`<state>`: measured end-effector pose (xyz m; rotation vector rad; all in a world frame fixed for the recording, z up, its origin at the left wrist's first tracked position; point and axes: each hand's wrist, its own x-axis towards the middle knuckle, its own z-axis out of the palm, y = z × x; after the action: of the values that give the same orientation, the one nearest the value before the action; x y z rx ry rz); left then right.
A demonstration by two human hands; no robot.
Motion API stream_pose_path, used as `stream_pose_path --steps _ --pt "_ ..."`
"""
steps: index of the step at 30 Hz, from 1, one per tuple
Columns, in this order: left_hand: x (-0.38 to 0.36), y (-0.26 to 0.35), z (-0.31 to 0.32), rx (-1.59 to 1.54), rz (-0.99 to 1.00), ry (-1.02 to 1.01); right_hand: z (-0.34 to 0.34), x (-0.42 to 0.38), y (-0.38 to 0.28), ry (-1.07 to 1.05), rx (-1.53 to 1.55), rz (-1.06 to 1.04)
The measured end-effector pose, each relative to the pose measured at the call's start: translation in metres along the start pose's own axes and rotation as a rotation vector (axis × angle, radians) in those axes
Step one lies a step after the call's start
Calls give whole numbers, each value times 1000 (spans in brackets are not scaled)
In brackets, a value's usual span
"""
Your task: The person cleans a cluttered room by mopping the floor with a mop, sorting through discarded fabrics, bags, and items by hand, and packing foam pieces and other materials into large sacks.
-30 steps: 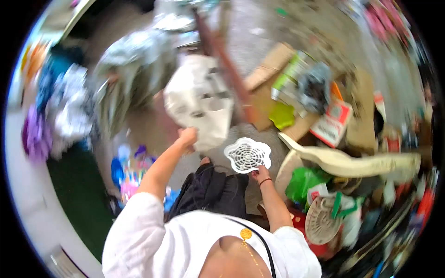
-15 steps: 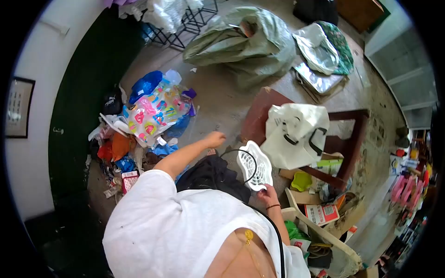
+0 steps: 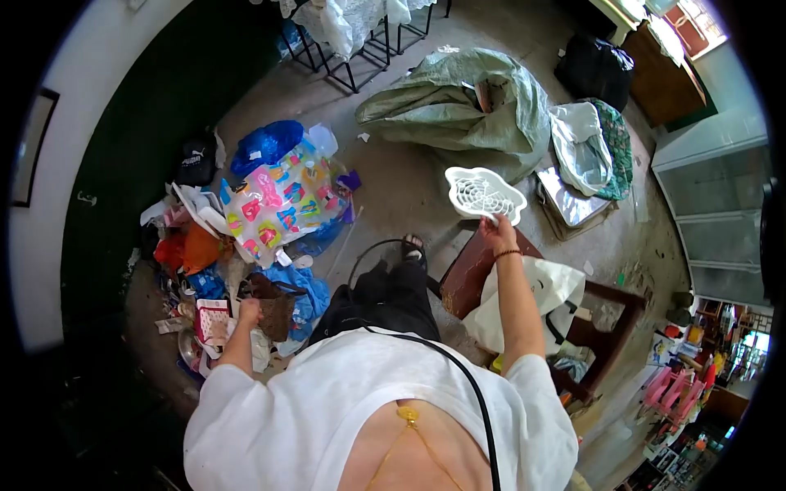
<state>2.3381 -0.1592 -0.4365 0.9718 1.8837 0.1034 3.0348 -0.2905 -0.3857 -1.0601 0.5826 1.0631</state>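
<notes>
My right hand point(image 3: 498, 235) grips the near edge of a white plastic basket point(image 3: 486, 193) with a web-like openwork bottom. Held out at arm's length, the basket overlaps the floor between the large green woven sack point(image 3: 467, 98) and a dark red wooden chair point(image 3: 491, 266). My left hand point(image 3: 248, 313) hangs at my left side, its fingers curled with nothing visible in them. It is nearest to a brown bag point(image 3: 276, 315) at the edge of a heap of mixed items.
The heap holds a colourful plastic bag point(image 3: 282, 200) and a blue bag point(image 3: 266, 147). A pale cloth bag point(image 3: 540, 286) lies over the chair. At the back right are a white-lined bag point(image 3: 580, 147) and a black bag point(image 3: 595, 69). Black-legged stools point(image 3: 360, 65) stand at the back.
My right hand has carried the white basket forward, away from my body toward the green sack. My left hand has drawn back to the left, beside the heap. The view has shifted as well.
</notes>
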Motion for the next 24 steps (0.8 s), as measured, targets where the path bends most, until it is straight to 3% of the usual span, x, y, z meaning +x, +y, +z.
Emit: stream_pose_path --steps 3,5,8,9,10,11,12,13,15,17,20,21,24 --pt "-32 1 23 54 -38 -32 48 65 -46 -25 -12 -8" --pt "-46 14 43 81 -108 -159 76 123 -80 5 -16 -8" --pt "-52 18 66 -56 -131 -98 110 209 -124 -90 35 -127" --pt "-68 36 69 -30 -36 -145 123 238 -140 -87 68 -77" --pt "-63 23 70 -104 -55 -245 109 307 -159 -195 34 14" --pt "-73 47 73 54 -99 -295 121 328 -174 -166 -70 45" --pt "-94 86 83 66 -44 -189 146 326 -183 -150 -104 -27" --pt "-95 94 90 -2 -84 -105 154 363 -195 -132 -31 41" --pt "-106 111 103 -95 -155 8 189 373 -212 8 -224 -22" --pt "-128 147 109 -77 -174 -7 217 397 -227 6 -158 -18" --pt "-147 143 124 -21 -257 -6 238 427 -236 -134 -58 26" --pt "-163 172 128 -14 -359 25 252 414 -227 -71 -71 34" --pt "-181 174 141 -154 -480 91 245 423 -194 2 -249 77"
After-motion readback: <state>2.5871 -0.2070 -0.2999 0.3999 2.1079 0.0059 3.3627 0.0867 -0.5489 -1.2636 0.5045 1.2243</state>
